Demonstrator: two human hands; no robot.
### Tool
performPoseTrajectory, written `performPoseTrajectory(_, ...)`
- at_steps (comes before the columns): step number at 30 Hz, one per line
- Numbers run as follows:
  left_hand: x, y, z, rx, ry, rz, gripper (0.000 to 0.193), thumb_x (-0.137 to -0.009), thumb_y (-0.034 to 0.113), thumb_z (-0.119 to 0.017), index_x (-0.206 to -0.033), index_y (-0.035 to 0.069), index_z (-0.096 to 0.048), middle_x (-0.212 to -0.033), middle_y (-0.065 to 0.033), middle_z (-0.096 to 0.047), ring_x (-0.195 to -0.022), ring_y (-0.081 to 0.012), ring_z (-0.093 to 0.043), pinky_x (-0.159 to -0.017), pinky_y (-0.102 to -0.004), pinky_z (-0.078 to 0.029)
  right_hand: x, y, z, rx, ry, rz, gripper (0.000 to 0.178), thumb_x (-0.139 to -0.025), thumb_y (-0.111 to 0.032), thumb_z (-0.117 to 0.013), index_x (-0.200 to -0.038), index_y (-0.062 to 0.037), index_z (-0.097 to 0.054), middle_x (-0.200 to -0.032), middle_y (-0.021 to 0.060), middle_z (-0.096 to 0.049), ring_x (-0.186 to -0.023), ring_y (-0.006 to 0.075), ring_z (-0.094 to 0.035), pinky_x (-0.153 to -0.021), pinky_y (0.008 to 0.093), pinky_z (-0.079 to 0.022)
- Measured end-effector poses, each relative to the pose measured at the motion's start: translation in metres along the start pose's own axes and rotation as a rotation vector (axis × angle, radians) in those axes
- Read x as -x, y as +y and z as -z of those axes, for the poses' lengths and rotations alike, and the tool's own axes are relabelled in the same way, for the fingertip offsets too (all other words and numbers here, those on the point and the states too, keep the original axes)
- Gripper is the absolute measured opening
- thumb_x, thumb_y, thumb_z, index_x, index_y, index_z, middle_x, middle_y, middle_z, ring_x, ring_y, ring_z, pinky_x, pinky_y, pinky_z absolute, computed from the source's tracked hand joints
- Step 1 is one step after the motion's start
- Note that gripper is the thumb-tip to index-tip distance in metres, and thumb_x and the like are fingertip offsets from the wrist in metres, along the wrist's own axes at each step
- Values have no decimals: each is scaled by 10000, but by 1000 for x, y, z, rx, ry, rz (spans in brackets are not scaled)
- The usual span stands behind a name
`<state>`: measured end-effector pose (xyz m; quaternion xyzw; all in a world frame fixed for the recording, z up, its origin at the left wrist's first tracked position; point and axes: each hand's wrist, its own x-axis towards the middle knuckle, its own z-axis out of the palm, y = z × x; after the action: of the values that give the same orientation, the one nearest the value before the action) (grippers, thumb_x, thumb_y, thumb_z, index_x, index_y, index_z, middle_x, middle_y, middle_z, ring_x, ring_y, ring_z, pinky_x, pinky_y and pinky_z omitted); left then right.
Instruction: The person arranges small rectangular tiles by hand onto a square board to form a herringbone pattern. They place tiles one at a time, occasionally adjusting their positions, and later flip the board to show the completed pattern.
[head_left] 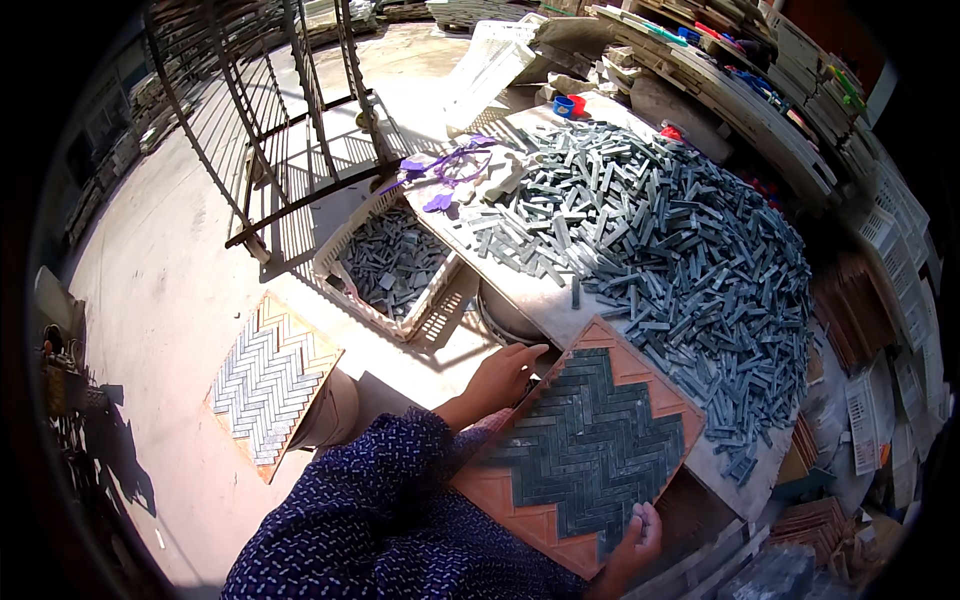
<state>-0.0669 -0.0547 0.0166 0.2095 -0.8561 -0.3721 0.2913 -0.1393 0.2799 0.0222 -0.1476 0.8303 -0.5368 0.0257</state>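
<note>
Left grip: loose by board, can't tell if holding
Right grip: curled, hold unclear
Herringbone tiles: basically filled imo
Next: prob steady lift

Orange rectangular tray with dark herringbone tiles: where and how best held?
Orange rectangular tray: likely by its opposite long edges, left grip from the left, right grip from the right. It's thin and flat, and dark herringbone tiles cover its middle.
</note>
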Motion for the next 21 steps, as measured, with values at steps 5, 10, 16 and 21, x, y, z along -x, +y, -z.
performPoseTrajectory(5, 97, -77, 25, -9, -31, 440, 263, -822, 69, -523, -1062, 60, -629, -897, -167, -629, -871, -329, -599, -771, -392, -480, -1, 12, -2, 31, -10, -19, 283, -894, -96, -513, -1119, 68, -567, -1017, 149, -642, -955, 213, -607, -859, 315, -465)
performPoseTrajectory(10, 160, -103, 53, -86, -5, 545, 220, -807, 71, -555, -1001, 38, -654, -912, -194, -646, -849, -346, -623, -749, -398, -496, -2, -32, -18, 95, -126, -75, 281, -893, -82, -513, -1125, 67, -566, -1024, 153, -645, -966, 206, -605, -865, 314, -462)
performPoseTrajectory(16, 115, -106, 39, 49, 99, 438, 217, -805, 22, -582, -1010, 23, -651, -878, -157, -662, -746, -240, -654, -673, -322, -507, -8, -39, -18, 95, -94, -11, 301, -903, -144, -549, -1106, 76, -579, -1018, 179, -645, -949, 242, -627, -835, 330, -491)
performPoseTrajectory(21, 63, -80, 17, 149, 56, 349, 226, -830, 32, -580, -1047, 27, -641, -857, -141, -660, -725, -198, -645, -659, -299, -501, -2, -17, -9, 51, -11, -32, 284, -891, -114, -555, -1100, 77, -581, -1004, 175, -648, -934, 233, -629, -822, 330, -496)
